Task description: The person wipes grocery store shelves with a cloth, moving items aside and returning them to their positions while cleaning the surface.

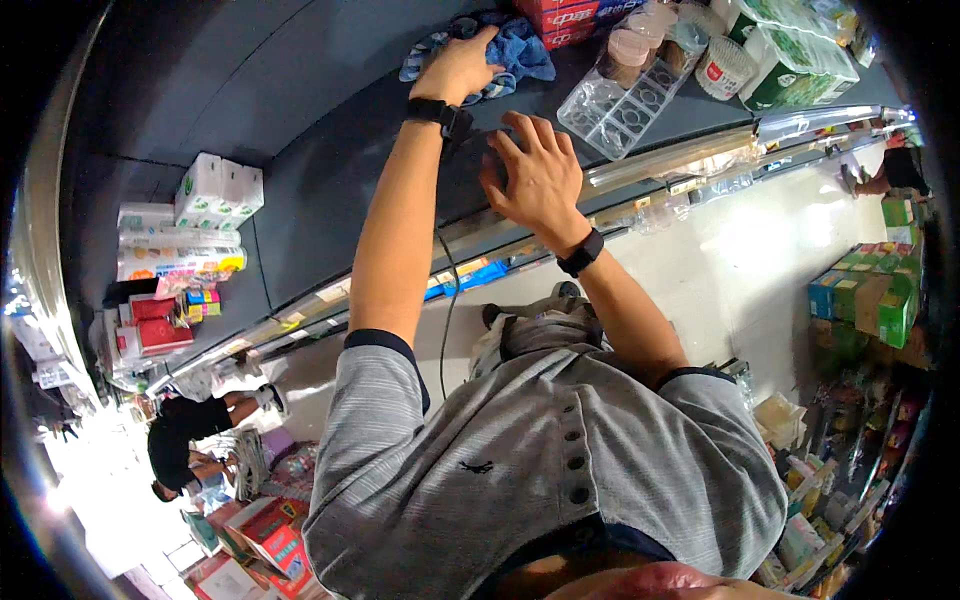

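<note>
My left hand (461,69) presses on a crumpled blue patterned cloth (521,56) on the dark grey shelf (330,187), its fingers partly sunk in the folds. My right hand (541,176) hovers or rests by the shelf's front edge with its fingers spread and nothing in them; whether it touches the shelf I cannot tell. Right of the cloth are stacked red cartons (566,22). A clear plastic blister tray (622,105) lies between them and a small ribbed round tub (726,69). Both my wrists wear black bands.
White tissue packs (217,191), plastic-wrapped rolls (180,259) and red boxes (161,330) stand on the shelf's left. Green-and-white packs (799,64) sit far right. A black cable (448,315) hangs before me. Another person (184,435) bends at lower left; stacked cartons (866,289) stand behind at right.
</note>
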A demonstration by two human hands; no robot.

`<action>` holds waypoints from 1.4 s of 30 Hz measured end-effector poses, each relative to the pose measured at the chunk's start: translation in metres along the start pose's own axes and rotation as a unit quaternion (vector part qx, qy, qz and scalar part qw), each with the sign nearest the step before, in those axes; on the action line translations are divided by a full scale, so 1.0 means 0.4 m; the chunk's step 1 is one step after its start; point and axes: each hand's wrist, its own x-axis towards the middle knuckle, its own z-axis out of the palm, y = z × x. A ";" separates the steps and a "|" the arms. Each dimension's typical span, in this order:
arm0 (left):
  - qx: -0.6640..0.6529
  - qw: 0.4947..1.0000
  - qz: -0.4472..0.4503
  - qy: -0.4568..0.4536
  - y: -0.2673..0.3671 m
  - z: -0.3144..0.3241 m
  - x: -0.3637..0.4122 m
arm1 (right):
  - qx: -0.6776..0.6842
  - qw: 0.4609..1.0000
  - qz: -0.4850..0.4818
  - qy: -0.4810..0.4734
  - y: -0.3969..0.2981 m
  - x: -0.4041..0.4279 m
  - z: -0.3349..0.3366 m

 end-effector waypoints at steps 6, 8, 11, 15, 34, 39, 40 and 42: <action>-0.058 0.997 0.036 0.028 -0.015 -0.020 -0.130 | 0.017 1.000 -0.018 -0.016 -0.001 -0.008 -0.007; -0.076 0.993 0.057 0.069 -0.027 0.015 -0.167 | 0.036 0.999 -0.009 -0.004 0.008 -0.016 0.000; -0.053 0.995 0.024 0.076 0.010 -0.005 -0.256 | 0.052 0.999 -0.010 -0.002 0.003 -0.012 -0.016; -0.057 0.995 -0.023 0.078 0.010 -0.018 -0.349 | 0.045 0.999 0.015 0.020 -0.006 -0.007 -0.017; -0.148 0.959 0.027 0.241 0.012 0.075 -0.547 | -0.003 0.996 -0.083 -0.042 -0.005 -0.007 -0.049; -0.189 0.943 0.069 0.264 -0.031 0.103 -0.571 | 0.037 0.996 -0.061 -0.053 -0.035 -0.021 -0.045; -0.195 0.941 0.061 0.269 -0.056 0.106 -0.575 | 0.041 0.996 -0.037 -0.069 -0.053 -0.026 -0.040; -0.201 0.957 0.033 0.208 -0.086 0.085 -0.595 | 0.022 0.997 -0.031 -0.071 -0.114 -0.039 -0.029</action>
